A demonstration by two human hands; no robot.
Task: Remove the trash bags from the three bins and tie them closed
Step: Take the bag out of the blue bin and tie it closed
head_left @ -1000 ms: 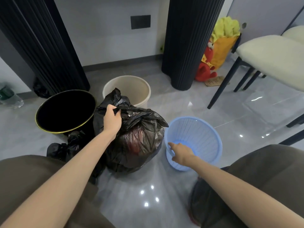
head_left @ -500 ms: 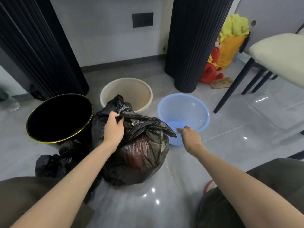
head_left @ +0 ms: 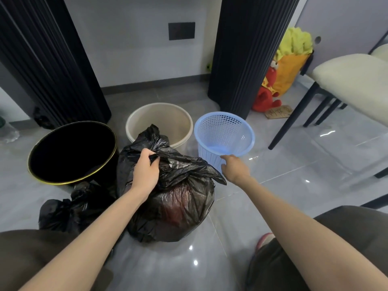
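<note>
The large black trash bag (head_left: 174, 206) sits out of its bin on the grey tiled floor (head_left: 294, 185), bulging and full, with something reddish showing through the stretched plastic. The left hand (head_left: 144, 171) is on top of it, fingers curled round the gathered plastic at the bag's mouth and bunching it into a neck. Loose flaps of the mouth stick up behind the hand and trail off to the right, so the bag is not yet tied.

The right hand (head_left: 235, 168) reaches forward to the blue mesh basket (head_left: 222, 131), just to the right of the bag. Its fingertips meet the basket's near wall under the rim. From this angle the fingers are hidden behind the back of the hand, so it is unclear whether they pinch the rim or only touch it. The basket stands upright with no liner in it.

Behind the bag stands the beige bin (head_left: 161, 120), and to its left the black bin (head_left: 71, 152) with a gold rim; the bag touches or nearly touches both. A smaller black bag (head_left: 69, 208) lies on the floor in front of the black bin, beside the left forearm and apart from both hands.

A cream-seated chair (head_left: 352, 80) and a red and yellow plush toy (head_left: 270, 89) are off to the right.
</note>
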